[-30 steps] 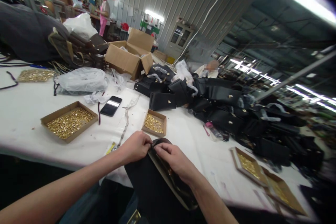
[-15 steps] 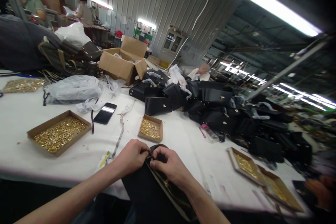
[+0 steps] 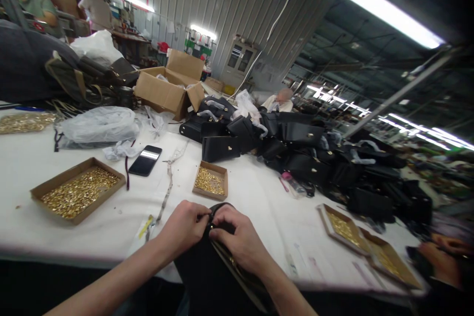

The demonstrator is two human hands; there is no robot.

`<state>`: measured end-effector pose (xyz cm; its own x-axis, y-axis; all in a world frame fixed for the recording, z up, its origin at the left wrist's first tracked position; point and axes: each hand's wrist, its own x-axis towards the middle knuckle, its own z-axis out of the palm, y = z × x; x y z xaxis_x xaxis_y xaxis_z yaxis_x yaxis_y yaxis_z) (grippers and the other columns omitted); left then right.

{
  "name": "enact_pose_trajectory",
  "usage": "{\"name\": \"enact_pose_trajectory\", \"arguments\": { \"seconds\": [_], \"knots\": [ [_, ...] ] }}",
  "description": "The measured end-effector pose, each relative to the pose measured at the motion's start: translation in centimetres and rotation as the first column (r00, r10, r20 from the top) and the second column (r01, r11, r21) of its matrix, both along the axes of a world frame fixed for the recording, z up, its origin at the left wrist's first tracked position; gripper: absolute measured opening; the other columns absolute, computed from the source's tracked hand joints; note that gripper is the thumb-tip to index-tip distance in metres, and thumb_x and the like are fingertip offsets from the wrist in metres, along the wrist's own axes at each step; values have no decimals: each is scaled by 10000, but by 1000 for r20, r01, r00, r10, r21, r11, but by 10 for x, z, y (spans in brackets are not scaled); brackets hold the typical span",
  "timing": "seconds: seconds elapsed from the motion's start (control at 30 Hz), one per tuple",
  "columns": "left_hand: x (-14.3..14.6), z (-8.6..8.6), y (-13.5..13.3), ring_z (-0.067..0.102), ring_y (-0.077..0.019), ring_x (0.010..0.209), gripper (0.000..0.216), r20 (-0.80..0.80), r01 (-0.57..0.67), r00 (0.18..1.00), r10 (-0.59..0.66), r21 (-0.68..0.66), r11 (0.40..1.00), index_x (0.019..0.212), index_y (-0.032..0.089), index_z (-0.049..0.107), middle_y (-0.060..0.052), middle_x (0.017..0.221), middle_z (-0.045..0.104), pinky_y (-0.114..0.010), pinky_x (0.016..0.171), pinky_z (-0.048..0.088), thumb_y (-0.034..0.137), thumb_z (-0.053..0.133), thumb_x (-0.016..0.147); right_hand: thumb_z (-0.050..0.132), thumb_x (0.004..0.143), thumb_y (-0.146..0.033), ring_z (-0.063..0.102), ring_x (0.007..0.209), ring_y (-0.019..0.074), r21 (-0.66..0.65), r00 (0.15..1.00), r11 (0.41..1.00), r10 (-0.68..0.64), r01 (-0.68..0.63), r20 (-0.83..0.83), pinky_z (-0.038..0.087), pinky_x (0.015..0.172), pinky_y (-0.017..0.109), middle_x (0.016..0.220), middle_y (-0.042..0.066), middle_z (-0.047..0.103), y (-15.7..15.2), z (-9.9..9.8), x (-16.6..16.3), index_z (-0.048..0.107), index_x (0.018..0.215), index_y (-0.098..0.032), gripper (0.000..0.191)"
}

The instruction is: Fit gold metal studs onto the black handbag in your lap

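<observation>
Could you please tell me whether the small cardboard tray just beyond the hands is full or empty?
Partly filled: small golden pieces lie in the tray, leaving some of its cardboard bare.

White-covered table point(image 3: 259, 197) — 4 cardboard trays point(image 3: 99, 199) of gold pieces point(image 3: 83, 190), phone point(image 3: 145, 160), heaped black bags point(image 3: 303, 157)

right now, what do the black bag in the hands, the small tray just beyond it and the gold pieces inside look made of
Black bag: leather or imitation leather perhaps; smooth, matte black, but the view can't settle which. Small tray: likely cardboard, dull brown, with thin upright walls. Gold pieces: probably metal, or plated plastic, polished; they glint under the lights.
</observation>
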<state>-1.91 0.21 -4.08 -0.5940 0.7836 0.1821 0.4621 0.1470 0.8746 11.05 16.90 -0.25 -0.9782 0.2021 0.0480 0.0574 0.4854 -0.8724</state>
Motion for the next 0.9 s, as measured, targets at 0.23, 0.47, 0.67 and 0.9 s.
{"name": "enact_pose_trajectory", "arguments": {
  "seconds": [0.23, 0.47, 0.67, 0.9],
  "knots": [
    [2, 6, -2, 576, -161, 685, 260, 33, 37, 999, -37, -2, 999, 821, 196, 770, -20, 737, 700, -307, 672, 351, 216, 574, 990, 787, 922, -240, 692, 958, 214, -33, 987, 995, -88, 93, 133, 507, 899, 323, 957, -6, 787, 1, 0, 6, 804, 951, -223, 38],
    [-1, 17, -7, 655, -215, 761, 318, 91, 133, 988, -129, -40, 990, 877, 169, 811, -80, 814, 763, -291, 725, 457, 300, 552, 1008, 816, 905, -310, 640, 877, 197, -186, 972, 979, -39, 83, 230, 476, 814, 308, 917, 1, 759, 8, 2, 8, 801, 960, -202, 122],
    [2, 13, -2, 668, -220, 781, 312, 70, 86, 994, -84, -33, 996, 856, 185, 797, -77, 819, 760, -291, 767, 481, 282, 548, 1016, 819, 941, -382, 648, 953, 212, -285, 986, 957, -2, 51, 167, 492, 883, 315, 989, 24, 757, 16, 4, 9, 806, 1002, -201, 192],
    [1, 12, -4, 618, -189, 760, 294, 55, 144, 988, -142, -23, 989, 822, 189, 717, -45, 791, 701, -302, 738, 410, 242, 528, 1041, 892, 880, -413, 677, 876, 213, -375, 976, 914, -79, 152, 203, 522, 849, 337, 959, 47, 791, 14, -6, 6, 843, 975, -187, 249]
  ]
}}
